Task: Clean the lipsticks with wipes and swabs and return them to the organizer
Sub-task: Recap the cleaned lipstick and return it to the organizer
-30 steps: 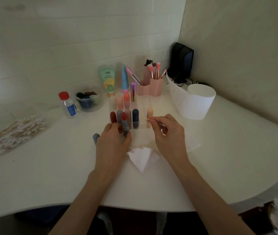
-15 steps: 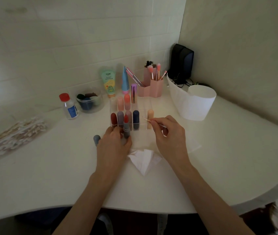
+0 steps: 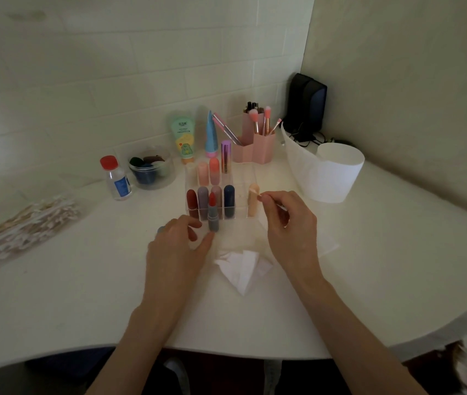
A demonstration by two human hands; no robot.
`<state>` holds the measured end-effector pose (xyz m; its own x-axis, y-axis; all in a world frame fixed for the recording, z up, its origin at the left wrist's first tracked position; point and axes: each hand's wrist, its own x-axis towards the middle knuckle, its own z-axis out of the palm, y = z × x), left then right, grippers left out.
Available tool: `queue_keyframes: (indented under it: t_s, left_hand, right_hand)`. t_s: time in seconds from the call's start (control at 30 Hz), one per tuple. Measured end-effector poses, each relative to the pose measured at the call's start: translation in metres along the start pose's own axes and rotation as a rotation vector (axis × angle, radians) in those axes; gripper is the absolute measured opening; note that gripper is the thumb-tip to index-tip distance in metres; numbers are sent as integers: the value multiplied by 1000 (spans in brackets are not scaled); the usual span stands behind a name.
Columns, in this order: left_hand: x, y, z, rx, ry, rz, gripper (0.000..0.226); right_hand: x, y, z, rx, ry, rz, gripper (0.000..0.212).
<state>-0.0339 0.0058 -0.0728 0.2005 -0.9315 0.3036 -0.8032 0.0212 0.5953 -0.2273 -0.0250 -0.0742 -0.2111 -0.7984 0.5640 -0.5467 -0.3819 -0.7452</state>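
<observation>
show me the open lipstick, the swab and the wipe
open lipstick (image 3: 212,220), head view, on its grey barrel
swab (image 3: 280,206), head view, on the stick near its white tip
wipe (image 3: 243,266), head view, on its folded middle

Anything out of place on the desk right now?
One uncapped red lipstick stands on the table in front of the organizer, not in a slot, at the left hand's thumb. A crumpled wipe lies between that hand and the right hand. Nothing spilled.
</observation>
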Motion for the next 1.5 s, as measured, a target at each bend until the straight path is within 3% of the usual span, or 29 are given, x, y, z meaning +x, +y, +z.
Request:
queue_keyframes:
  t_s: [0.1,0.17,0.3,0.47,0.57,0.67,0.83,0.97,1.5]
  left_hand:
    - [-7,-3,-25,-62,224,34,15]
    - [-4,-14,-35,-77,268,38,22]
    - [2,-42,-39,-29,72,-25,37]
    - [-2,-50,-33,-95,35,-9,16]
    - [1,-48,-32,-353,40,-74,6]
    - [2,-39,-35,-718,-23,-175,23]
    - [0,-33,-35,-892,-202,-191,26]
    - [1,-34,-35,-895,-249,-153,22]
    - [-4,-30,-33,-817,-306,-26,22]
  right_hand:
    - [0,-3,-1,65,-18,30,20]
    - [-1,-6,-1,104,-50,42,23]
    - [-2,-10,-1,118,-119,41,28]
    - [-7,-14,0,116,-251,19,33]
    - [-10,-14,2,139,-325,-8,24]
    - [-9,-17,1,224,-364,-87,19]
    - [-12,-21,1,304,-492,-169,17]
    - [-16,-20,5,230,-512,-219,5]
    - [-22,-21,15,-21,-438,-334,14]
